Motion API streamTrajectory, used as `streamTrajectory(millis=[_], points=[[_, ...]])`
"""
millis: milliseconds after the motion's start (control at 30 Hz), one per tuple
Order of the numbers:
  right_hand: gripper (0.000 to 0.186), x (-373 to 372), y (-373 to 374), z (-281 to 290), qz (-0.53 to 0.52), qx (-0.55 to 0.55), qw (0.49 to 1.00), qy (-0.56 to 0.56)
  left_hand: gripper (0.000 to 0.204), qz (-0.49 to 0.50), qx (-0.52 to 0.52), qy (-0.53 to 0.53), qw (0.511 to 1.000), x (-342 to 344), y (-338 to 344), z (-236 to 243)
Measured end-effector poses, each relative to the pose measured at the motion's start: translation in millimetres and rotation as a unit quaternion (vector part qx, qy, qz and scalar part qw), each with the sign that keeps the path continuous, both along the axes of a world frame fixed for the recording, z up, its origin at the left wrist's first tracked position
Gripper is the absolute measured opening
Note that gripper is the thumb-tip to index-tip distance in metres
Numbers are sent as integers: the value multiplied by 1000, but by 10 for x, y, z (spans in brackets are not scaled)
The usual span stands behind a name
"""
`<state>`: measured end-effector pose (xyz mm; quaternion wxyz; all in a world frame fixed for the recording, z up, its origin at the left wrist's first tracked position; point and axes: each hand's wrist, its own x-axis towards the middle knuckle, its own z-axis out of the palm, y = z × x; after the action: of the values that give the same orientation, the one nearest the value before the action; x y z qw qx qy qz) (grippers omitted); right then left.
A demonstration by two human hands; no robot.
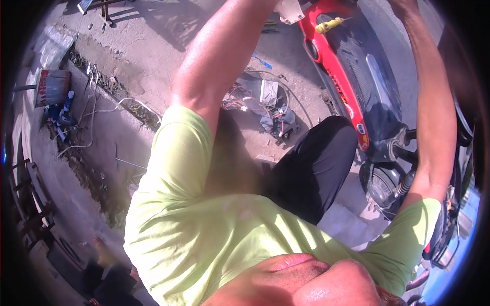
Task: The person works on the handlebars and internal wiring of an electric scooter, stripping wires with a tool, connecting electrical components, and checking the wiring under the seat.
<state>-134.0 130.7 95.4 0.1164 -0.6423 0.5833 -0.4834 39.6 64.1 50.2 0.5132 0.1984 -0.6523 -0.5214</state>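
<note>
My left forearm reaches up past the top edge, and the hand at its end is outside the picture. Close to where it leaves the view is a pale, off-white part, cut off by the edge. My right forearm rises along the right side. Only the wrist end of my right hand shows at the top edge; its fingers are hidden. Between my arms stands a scooter with a red side panel and a dark grey footboard. A screwdriver with a yellow handle lies on it.
On the concrete, a silver box sits among loose wires. A blue strip lies nearby. To the left are a red-and-grey container, a white cable and a thin rod. My bent knee is beside the scooter.
</note>
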Motion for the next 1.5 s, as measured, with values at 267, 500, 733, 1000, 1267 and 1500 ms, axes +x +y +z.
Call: streamTrajectory(millis=[267,500,733,1000,1267,1500], points=[[13,-63,-59,113,20,-52,997,45,15,-53,58,87,993,-51,-121,-7],[15,197,-99,157,37,-164,984,66,15,29,-4,169,985,133,-325,-47],[11,194,-138,270,44,-232,967,99,13,132,-52,150,978,276,-337,42],[22,480,560,316,44,-88,993,64,13,177,12,270,946,1221,-144,808],[15,810,2040,465,112,417,902,12,11,368,206,253,871,2656,440,931],[17,820,2999,1688,113,582,797,-111,33,341,562,-234,717,3772,3773,-10]])
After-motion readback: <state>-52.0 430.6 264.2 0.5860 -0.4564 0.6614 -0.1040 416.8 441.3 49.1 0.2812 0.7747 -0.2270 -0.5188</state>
